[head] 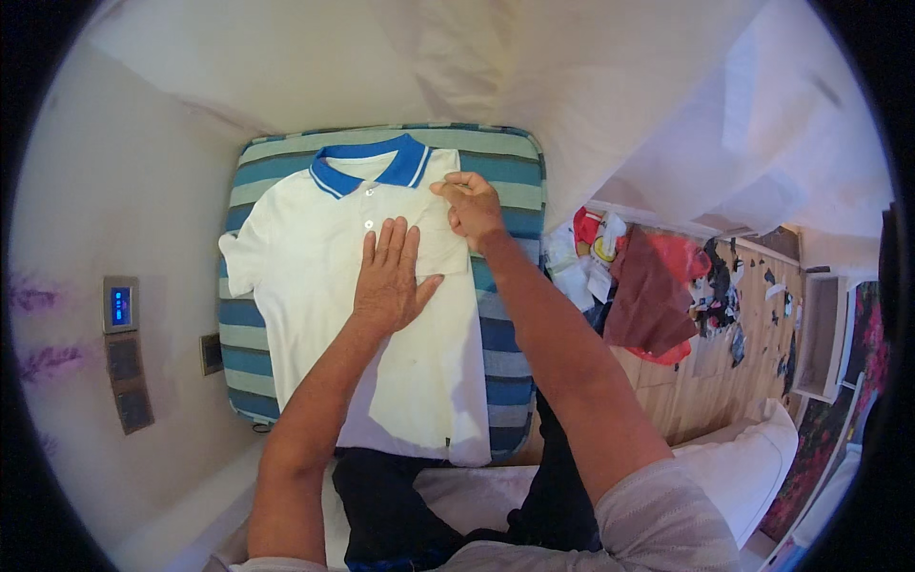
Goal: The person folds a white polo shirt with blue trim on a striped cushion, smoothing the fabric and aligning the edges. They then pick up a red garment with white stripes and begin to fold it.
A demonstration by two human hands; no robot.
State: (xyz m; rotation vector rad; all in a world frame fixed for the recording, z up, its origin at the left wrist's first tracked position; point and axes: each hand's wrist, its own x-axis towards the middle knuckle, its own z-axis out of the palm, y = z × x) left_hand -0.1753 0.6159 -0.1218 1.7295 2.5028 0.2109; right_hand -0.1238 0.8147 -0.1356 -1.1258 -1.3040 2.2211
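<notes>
A white short-sleeved polo shirt (307, 307) lies front up, its blue collar (405, 168) with white stripes at the far end. Two pale buttons show on its placket. One sleeve sticks out at the left; along the right the shirt has a straight edge, and a layer of cloth lies folded over the chest there. My left hand (392, 282) rests flat on the chest, fingers extended and thumb spread. At the right shoulder, my right hand (472, 207) has its fingers bent against the cloth. Whether it pinches the fabric I cannot tell. Beneath the shirt is a striped cushioned surface (511, 350).
A wall panel with a lit display (120, 305) is at the left. On the wooden floor (658, 400) to the right lie a dark red cloth or bag (654, 293), plastic bags and dark scraps. A white cushion (743, 457) sits at my right.
</notes>
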